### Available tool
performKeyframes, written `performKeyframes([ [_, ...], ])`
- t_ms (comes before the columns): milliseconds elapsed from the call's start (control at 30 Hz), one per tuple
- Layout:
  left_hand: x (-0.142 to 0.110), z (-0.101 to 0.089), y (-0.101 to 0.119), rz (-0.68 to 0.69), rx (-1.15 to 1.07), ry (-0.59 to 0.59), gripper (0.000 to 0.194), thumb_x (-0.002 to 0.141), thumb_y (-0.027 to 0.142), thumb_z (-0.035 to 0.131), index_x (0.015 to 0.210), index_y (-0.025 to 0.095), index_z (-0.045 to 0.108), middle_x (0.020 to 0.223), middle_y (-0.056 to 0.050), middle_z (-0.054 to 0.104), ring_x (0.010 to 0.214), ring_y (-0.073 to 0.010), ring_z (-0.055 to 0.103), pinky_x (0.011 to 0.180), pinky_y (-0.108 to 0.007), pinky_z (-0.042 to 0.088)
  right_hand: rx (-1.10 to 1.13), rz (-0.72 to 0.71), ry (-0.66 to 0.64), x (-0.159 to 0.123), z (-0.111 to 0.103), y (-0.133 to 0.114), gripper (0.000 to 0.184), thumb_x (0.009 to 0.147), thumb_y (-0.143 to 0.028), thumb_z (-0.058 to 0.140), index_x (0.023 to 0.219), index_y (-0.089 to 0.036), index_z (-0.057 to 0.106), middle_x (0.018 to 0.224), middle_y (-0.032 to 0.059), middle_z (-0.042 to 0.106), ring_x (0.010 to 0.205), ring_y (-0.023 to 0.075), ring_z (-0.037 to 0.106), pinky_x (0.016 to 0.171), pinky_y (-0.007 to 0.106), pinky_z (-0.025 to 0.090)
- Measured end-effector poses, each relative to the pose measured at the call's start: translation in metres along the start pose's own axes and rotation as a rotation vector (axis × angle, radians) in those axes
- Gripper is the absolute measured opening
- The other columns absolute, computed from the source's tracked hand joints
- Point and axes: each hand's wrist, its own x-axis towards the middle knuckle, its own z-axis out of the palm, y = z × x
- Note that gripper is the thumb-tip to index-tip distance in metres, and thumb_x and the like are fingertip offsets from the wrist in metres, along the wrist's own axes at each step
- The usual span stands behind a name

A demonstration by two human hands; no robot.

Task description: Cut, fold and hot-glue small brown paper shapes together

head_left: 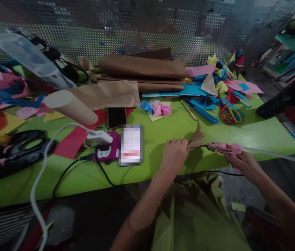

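My right hand is wrapped round the handle of a pink hot glue gun, its dark nozzle pointing left. A long clear glue stick sticks out of the gun's back end. My left hand is closed on a small folded piece of brown paper, near the front edge of the green table. The nozzle tip meets or nearly meets the paper's right side; whether they touch I cannot tell. The fingertips of my left hand are partly hidden.
Left of my hands lie a lit phone, a purple power strip with cables and a dark phone. Scissors, a blue cutter and a pencil lie beyond. Brown paper rolls line the back of the green table.
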Motion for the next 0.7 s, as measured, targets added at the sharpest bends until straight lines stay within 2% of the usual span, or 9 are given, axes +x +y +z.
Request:
performKeyframes([
  [167, 0.0003, 0.0004, -0.0003, 0.001, 0.003, 0.005, 0.023, 0.103, 0.029, 0.05, 0.087, 0.018, 0.061, 0.083, -0.006, 0.071, 0.079, -0.0216, 0.065, 0.068, -0.034, 0.038, -0.001, 0.0, 0.006, 0.0002, -0.0006, 0.0014, 0.046, 0.086, -0.062, 0.059, 0.083, -0.019, 0.075, 0.051, -0.0018, 0.047, 0.05, 0.0155, 0.04, 0.048, 0.028, 0.03],
  [333, 0.0005, 0.001, -0.0002, 0.004, 0.005, -0.003, 0.021, 0.103, 0.027, 0.05, 0.087, 0.018, 0.061, 0.083, -0.006, 0.071, 0.078, -0.0206, 0.065, 0.069, -0.033, 0.039, 0.138, 0.043, -0.017, -0.0006, -0.0005, -0.0002, 0.048, 0.083, -0.064, 0.064, 0.082, -0.018, 0.077, 0.057, 0.0009, 0.051, 0.057, 0.0172, 0.044, 0.051, 0.03, 0.033],
  [467, -0.0001, 0.0025, -0.0005, 0.003, 0.032, 0.02, 0.021, 0.103, 0.029, 0.05, 0.087, 0.019, 0.06, 0.083, -0.007, 0.071, 0.081, -0.0217, 0.066, 0.07, -0.034, 0.039, 0.304, 0.055, -0.036, -0.0017, -0.005, -0.0036, 0.051, 0.084, -0.064, 0.064, 0.09, -0.015, 0.079, 0.061, 0.0019, 0.053, 0.059, 0.0168, 0.042, 0.055, 0.032, 0.033],
  [567, -0.0002, 0.0027, -0.0005, 0.003, 0.027, 0.024, 0.023, 0.104, 0.029, 0.048, 0.087, 0.019, 0.06, 0.082, -0.007, 0.071, 0.081, -0.022, 0.066, 0.07, -0.034, 0.04, 0.322, 0.041, -0.074, -0.0009, -0.0083, -0.0052, 0.052, 0.084, -0.064, 0.064, 0.092, -0.015, 0.079, 0.07, 0.0043, 0.06, 0.06, 0.0165, 0.044, 0.058, 0.033, 0.034],
  [700, 0.0005, 0.0005, 0.0005, -0.01, 0.016, -0.002, 0.021, 0.103, 0.029, 0.05, 0.087, 0.018, 0.06, 0.083, -0.006, 0.071, 0.083, -0.0232, 0.066, 0.071, -0.034, 0.041, 0.269, 0.021, -0.061, 0.0011, -0.0059, -0.0023, 0.055, 0.084, -0.069, 0.061, 0.083, -0.016, 0.075, 0.061, 0.0011, 0.053, 0.059, 0.0166, 0.045, 0.058, 0.031, 0.035],
])
